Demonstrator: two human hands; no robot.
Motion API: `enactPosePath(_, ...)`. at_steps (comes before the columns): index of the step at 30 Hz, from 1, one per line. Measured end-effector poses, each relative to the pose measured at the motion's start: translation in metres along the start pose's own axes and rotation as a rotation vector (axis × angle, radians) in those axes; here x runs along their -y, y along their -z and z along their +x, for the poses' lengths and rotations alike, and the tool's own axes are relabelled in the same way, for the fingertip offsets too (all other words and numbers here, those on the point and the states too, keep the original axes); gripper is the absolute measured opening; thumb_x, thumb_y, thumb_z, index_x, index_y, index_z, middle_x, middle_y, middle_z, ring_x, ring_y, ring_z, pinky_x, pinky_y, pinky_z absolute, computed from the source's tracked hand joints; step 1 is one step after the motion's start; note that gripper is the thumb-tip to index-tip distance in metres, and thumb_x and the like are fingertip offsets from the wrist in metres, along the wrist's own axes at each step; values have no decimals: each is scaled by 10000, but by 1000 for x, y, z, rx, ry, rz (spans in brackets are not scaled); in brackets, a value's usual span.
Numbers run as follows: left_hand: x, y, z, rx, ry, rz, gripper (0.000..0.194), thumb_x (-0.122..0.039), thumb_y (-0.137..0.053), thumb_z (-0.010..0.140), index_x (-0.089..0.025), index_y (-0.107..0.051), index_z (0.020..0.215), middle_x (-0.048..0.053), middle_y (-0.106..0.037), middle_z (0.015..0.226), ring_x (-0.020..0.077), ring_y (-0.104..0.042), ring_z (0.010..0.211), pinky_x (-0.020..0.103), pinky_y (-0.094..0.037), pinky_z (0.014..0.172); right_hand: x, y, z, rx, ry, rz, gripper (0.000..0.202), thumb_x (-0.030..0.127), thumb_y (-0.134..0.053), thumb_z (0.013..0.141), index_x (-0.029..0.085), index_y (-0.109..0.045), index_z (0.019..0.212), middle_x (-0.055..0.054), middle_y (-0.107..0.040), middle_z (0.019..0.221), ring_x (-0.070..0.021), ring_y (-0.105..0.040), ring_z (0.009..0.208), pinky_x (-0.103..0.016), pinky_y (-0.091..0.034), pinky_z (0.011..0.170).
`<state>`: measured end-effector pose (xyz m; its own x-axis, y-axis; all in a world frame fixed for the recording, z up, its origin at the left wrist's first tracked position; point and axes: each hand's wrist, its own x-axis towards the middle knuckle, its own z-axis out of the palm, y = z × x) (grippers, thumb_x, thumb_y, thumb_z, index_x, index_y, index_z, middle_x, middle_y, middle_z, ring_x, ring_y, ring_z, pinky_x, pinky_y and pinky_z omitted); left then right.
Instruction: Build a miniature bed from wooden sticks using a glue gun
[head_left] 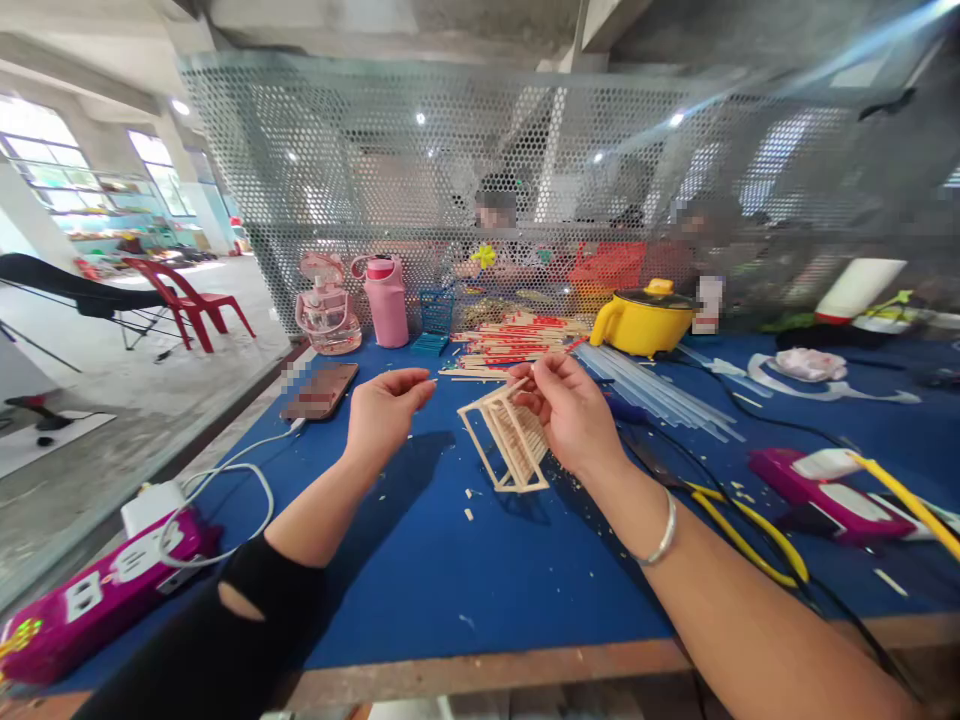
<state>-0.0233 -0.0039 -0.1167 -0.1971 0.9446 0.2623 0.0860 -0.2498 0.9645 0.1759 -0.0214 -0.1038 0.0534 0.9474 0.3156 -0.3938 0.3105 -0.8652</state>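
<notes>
My right hand (574,412) grips a small box-like frame of thin wooden sticks (517,445) by its upper right corner, thumb and fingers closed on it. The frame is tilted just above the blue table, with open square ends and a dense row of sticks along one side. To its left, my left hand (386,410) is closed in a pinch, apart from the frame. Something tiny and pale may be at its fingertips, too small to name. Behind both hands lies a pile of red-tipped wooden sticks (517,342).
Beyond the hands stand a pink bottle (386,305), a clear bottle (330,315), a teal phone stand (433,322) and a yellow pot (649,325). Glue sticks (660,390), yellow-handled pliers (750,530), a phone (322,390) and power strips (112,590) flank the hands.
</notes>
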Motion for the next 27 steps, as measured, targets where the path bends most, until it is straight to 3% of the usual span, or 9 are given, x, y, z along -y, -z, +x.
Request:
enactPosePath(4,6,-2,-4,120,89,53,337,-422,-685,698,-118,-677,843,31,-659,639,107,-569,500,243,-462,512,5,-3,-1,0,0,60,235,321,-708,734,210,-508,788,25,-675,809,-73,-624,703,-176,-513,634)
enactPosePath(8,4,-2,-11,204,98,153,321,-444,-707,676,-127,-675,710,-31,-522,438,74,-416,368,199,-290,373,9,-4,1,-32,8,116,231,300,-715,725,210,-511,786,28,-689,823,-62,-627,687,-166,-519,626)
enactPosePath(11,-3,-7,-22,213,33,54,418,-518,-567,794,-147,-652,969,-28,-560,561,81,-471,470,201,-368,456,11,-4,3,-60,5,161,251,306,-725,709,220,-503,788,34,-689,819,-69,-637,691,-183,-532,638)
enactPosePath(13,-12,-14,-32,295,-12,-145,539,-535,-494,842,-178,-486,1245,6,-626,766,98,-559,622,232,-460,603,11,-6,4,-83,-12,181,263,307,-729,700,229,-492,782,36,-688,822,-83,-644,702,-204,-539,635)
enactPosePath(15,-21,-20,-43,415,-31,-269,721,-480,-639,768,-195,-337,1357,14,-638,822,111,-589,681,253,-478,664,10,-11,2,-106,-32,184,270,306,-733,692,231,-486,775,29,-690,844,-100,-649,721,-216,-536,606)
enactPosePath(17,-30,-24,-52,456,-18,-326,810,-390,-725,717,-211,-289,1376,-22,-626,729,108,-585,627,244,-470,633,10,-16,-3,-117,-40,174,275,312,-733,688,230,-488,780,21,-689,866,-117,-654,753,-220,-520,576)
enactPosePath(22,-41,-23,-59,471,-11,-416,532,-260,-770,678,-188,-524,1143,-54,-593,616,68,-535,538,187,-425,542,18,-19,-16,-23,-54,-2,250,379,-696,744,231,-509,819,-10,-678,979,-122,-630,720,-202,-422,453)
enactPosePath(24,-40,-22,-58,474,-11,-437,410,-238,-766,683,-173,-574,1039,-45,-600,631,62,-543,555,184,-437,559,26,-16,-21,-6,52,-199,207,402,-653,790,233,-541,835,-23,-659,1043,-109,-600,682,-199,-382,417)
enactPosePath(27,-37,-22,-58,469,11,-453,336,-229,-769,680,-164,-597,962,-33,-616,654,68,-557,569,198,-469,576,37,-11,-26,-71,283,-473,165,402,-614,826,243,-579,857,-26,-656,988,-119,-595,711,-213,-433,481)
